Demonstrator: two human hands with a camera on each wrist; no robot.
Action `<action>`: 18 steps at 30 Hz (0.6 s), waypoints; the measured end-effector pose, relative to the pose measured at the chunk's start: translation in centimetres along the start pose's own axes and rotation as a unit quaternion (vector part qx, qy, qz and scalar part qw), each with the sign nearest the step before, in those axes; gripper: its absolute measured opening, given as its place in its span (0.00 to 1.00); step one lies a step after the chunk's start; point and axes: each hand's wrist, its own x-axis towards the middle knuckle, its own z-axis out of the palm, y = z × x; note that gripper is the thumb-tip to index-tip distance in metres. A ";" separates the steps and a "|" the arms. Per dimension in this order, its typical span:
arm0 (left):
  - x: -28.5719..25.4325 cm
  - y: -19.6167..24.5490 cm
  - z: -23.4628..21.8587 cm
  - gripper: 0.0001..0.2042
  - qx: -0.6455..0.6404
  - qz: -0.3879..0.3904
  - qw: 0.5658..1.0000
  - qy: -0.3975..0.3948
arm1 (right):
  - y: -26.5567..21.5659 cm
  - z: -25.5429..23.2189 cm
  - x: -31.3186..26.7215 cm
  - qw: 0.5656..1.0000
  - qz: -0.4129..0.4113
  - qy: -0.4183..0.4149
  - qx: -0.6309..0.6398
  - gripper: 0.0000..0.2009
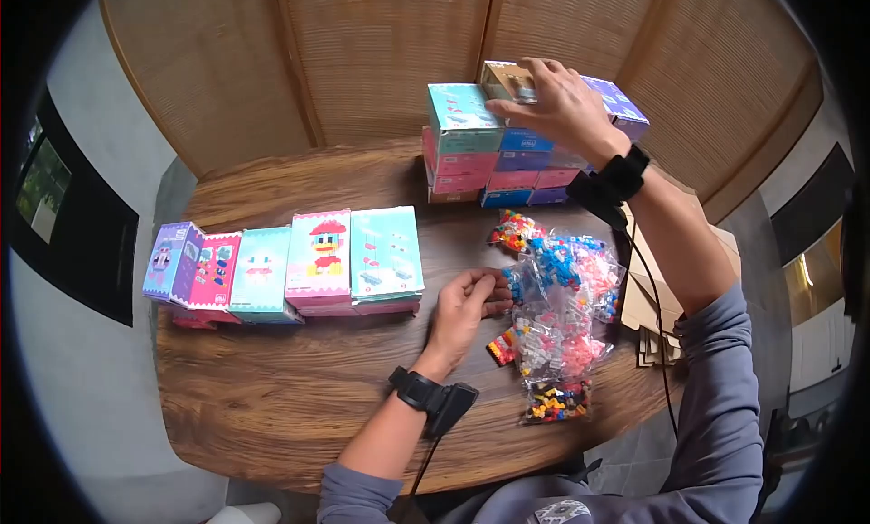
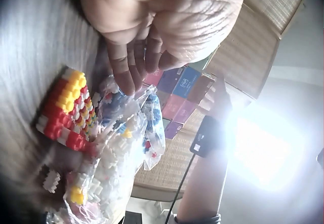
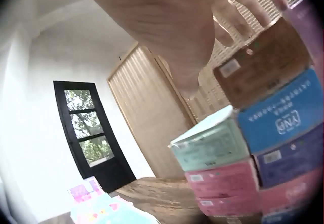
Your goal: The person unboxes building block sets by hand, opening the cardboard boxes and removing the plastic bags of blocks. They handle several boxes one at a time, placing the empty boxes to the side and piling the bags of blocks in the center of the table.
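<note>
one brown box (image 3: 268, 62) | pale label (image 3: 230, 68) unreadable | right hand (image 1: 569, 109) over it

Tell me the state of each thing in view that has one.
Left hand: fingers relaxed, at plastic bags
Right hand: fingers spread, over brown box
Brown box: atop a blue box
Plastic bags: filled with bricks, piled
Boxes at left: closed, in a row
Cardboard: flat, overlapping
Red-yellow block: bricks joined
</note>
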 end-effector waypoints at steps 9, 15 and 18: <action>0.1 -0.1 -0.1 0.13 -0.005 0.004 1.000 -0.005 | -2.1 1.5 -1.5 0.994 -0.041 0.014 -0.103 0.29; 0.1 -0.1 -0.1 0.12 -0.004 0.002 1.000 -0.008 | -1.8 0.6 -2.3 0.993 -0.051 0.008 -0.102 0.24; 0.1 -0.2 -0.2 0.12 -0.004 0.008 1.000 -0.007 | -2.0 -0.2 -3.3 0.991 -0.086 0.048 -0.087 0.23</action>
